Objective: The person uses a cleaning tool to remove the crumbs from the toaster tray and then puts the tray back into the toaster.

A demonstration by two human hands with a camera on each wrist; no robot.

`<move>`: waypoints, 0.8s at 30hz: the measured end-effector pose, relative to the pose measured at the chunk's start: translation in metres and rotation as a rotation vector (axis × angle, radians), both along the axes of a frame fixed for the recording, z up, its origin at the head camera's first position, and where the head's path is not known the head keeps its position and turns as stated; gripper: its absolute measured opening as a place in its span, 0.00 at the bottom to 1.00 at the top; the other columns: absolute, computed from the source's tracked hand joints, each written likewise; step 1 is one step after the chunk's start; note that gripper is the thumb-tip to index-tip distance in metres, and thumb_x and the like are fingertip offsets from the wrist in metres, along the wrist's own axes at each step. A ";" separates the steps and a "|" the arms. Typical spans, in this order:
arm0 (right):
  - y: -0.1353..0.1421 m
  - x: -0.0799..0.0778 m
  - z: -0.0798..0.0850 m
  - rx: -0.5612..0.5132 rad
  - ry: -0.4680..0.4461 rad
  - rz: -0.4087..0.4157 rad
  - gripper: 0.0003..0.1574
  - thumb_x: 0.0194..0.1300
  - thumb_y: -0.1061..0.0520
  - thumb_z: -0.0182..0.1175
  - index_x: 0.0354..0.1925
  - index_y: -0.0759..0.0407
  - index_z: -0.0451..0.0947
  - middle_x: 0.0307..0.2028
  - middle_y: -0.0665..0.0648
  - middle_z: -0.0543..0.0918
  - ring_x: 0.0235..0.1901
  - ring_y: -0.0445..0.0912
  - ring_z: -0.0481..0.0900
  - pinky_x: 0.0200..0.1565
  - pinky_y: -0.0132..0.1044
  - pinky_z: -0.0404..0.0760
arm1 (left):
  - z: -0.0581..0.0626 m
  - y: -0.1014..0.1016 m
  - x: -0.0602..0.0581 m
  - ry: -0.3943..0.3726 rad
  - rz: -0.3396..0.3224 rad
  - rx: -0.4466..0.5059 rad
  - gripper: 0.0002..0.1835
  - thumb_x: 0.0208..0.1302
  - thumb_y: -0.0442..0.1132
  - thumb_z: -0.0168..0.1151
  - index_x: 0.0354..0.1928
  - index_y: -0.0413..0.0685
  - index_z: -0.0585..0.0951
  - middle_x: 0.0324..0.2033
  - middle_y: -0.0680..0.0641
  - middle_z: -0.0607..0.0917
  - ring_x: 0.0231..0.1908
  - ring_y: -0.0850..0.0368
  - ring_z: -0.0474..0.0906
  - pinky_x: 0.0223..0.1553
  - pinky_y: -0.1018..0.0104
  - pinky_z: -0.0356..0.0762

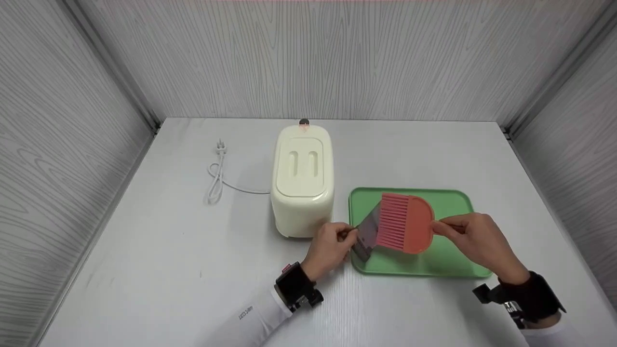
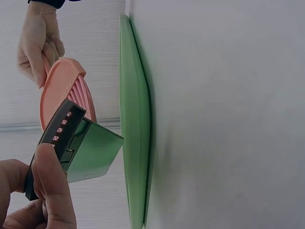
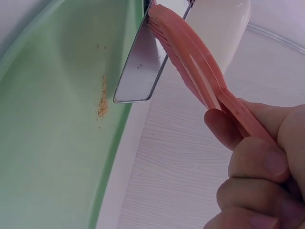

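My left hand [image 1: 329, 248] pinches the dark edge strip [image 2: 62, 124] of a shiny metal crumb tray [image 1: 368, 230], tilted over the left end of a green tray [image 1: 450, 260]. A few dark specks show on its metal face. With my right hand [image 1: 477, 238] I grip the handle of an orange-pink brush [image 1: 418, 225], its pink bristles [image 1: 393, 221] pointing left over the crumb tray; whether they touch it I cannot tell. Brown crumbs [image 3: 102, 106] lie on the green tray. Beside my left hand stands a cream toaster [image 1: 302, 212].
A white power cord [image 1: 215, 180] with its plug [image 1: 221, 147] lies left of the toaster on the white table [image 1: 193, 284]. Wood-grain panels [image 1: 308, 58] enclose the back and both sides. The toaster's lower right side is close to my left fingers.
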State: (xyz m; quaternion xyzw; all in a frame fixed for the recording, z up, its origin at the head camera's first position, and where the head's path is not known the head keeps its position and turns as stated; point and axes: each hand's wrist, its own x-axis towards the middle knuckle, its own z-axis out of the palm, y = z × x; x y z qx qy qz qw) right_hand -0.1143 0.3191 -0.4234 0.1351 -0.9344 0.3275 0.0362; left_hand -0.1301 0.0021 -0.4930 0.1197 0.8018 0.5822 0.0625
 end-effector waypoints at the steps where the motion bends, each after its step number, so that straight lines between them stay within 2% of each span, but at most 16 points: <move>1: 0.001 0.000 0.000 0.003 0.011 -0.003 0.09 0.71 0.49 0.68 0.41 0.49 0.93 0.35 0.45 0.92 0.37 0.32 0.87 0.37 0.23 0.78 | 0.000 0.000 0.000 0.007 -0.002 0.002 0.10 0.73 0.36 0.62 0.45 0.38 0.89 0.29 0.53 0.85 0.22 0.66 0.75 0.24 0.75 0.75; 6: 0.003 -0.002 -0.001 0.016 0.030 -0.012 0.11 0.71 0.49 0.68 0.42 0.53 0.93 0.35 0.46 0.92 0.37 0.33 0.87 0.36 0.23 0.78 | 0.001 0.000 0.001 0.007 -0.006 0.006 0.10 0.73 0.36 0.62 0.45 0.38 0.89 0.28 0.54 0.85 0.21 0.67 0.75 0.23 0.75 0.74; 24: 0.011 -0.008 -0.002 0.046 0.024 -0.101 0.17 0.70 0.45 0.68 0.42 0.57 0.92 0.34 0.50 0.92 0.33 0.29 0.82 0.32 0.27 0.76 | 0.002 0.000 0.000 0.001 -0.003 0.007 0.09 0.72 0.36 0.63 0.44 0.38 0.89 0.29 0.52 0.86 0.23 0.66 0.75 0.25 0.74 0.75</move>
